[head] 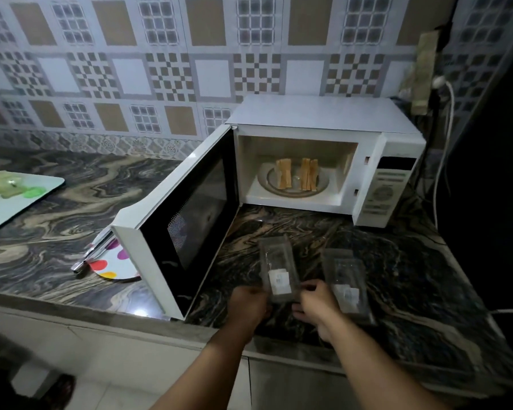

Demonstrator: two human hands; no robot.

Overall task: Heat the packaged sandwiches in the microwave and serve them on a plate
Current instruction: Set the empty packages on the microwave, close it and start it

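While both hands reach over the front edge of the bench [412,291], the grip of each is on the same thing: the left hand [249,303] curls its fingers at the near left corner of a clear plastic sandwich package [277,270], and the right hand [314,303] pinches its near right corner. That package lies lengthwise on the dark marbled stone, a white label showing through it, and it looks empty. Just to its right lies a second clear package [345,282], also labelled, touched by neither hand.

Beyond them the white microwave [323,113] stands against the tiled wall with its door [184,220] swung wide to the left. Inside, on the round turntable [264,180], two sandwiches [296,173] stand on edge, side by side with a small gap between them, out of their wrapping.

Left of the open door, partly hidden behind it, a white plate with coloured dots [113,261] sits on the bench, and a pair of metal tongs [94,250] rests across its left rim. Farther left, well apart, lies a pale board with green shapes on it [12,199]. At the far right a white cable [449,119] hangs down the wall beside the microwave.
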